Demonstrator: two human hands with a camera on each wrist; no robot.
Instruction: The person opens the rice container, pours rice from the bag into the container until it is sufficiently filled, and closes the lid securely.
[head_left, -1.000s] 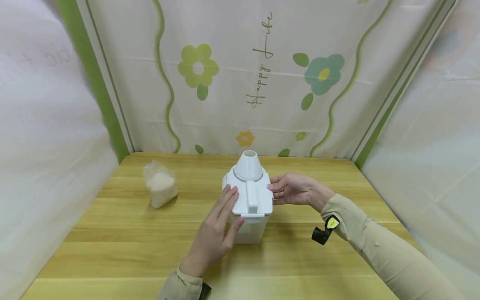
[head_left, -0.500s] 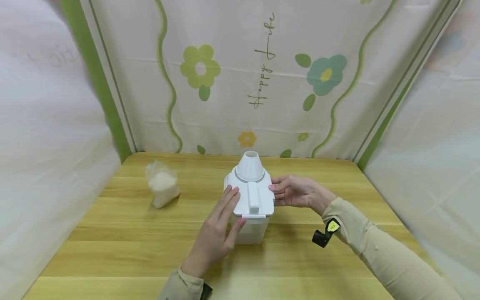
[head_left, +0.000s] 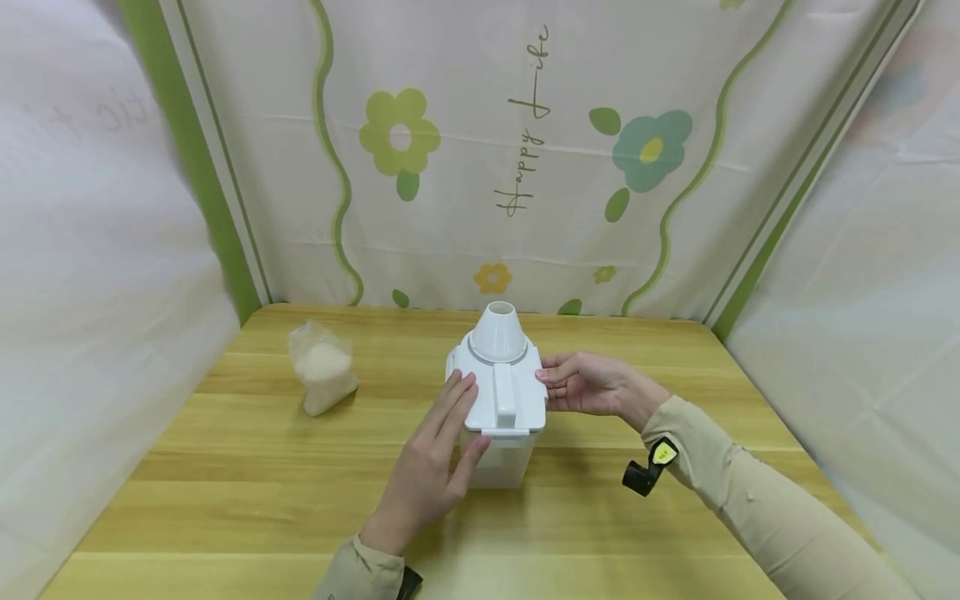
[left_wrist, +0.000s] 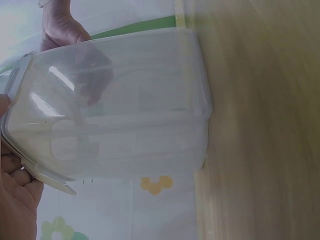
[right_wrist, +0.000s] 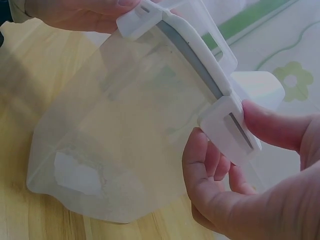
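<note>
A clear plastic storage container (head_left: 501,465) with a white lid (head_left: 483,393) stands upright on the table. A white cone-shaped spout (head_left: 498,333) rises from the far end of the lid. My left hand (head_left: 423,475) rests straight fingers on the lid's left part, its thumb at the front edge. Its lower fingers (left_wrist: 21,179) curl beside a raised flap (left_wrist: 55,185) in the left wrist view. My right hand (head_left: 592,383) pinches the white side latch (right_wrist: 227,131), thumb on top and index finger below. Through the container's walls no contents show.
A knotted-looking clear bag of pale grains (head_left: 322,367) sits on the wooden table (head_left: 262,475), left of the container. A flowered curtain (head_left: 450,208) hangs behind the table's back edge, with pale sheets at both sides.
The whole head view has shifted very slightly. Both hands keep the same places on the container, and the latch grip looks the same.
</note>
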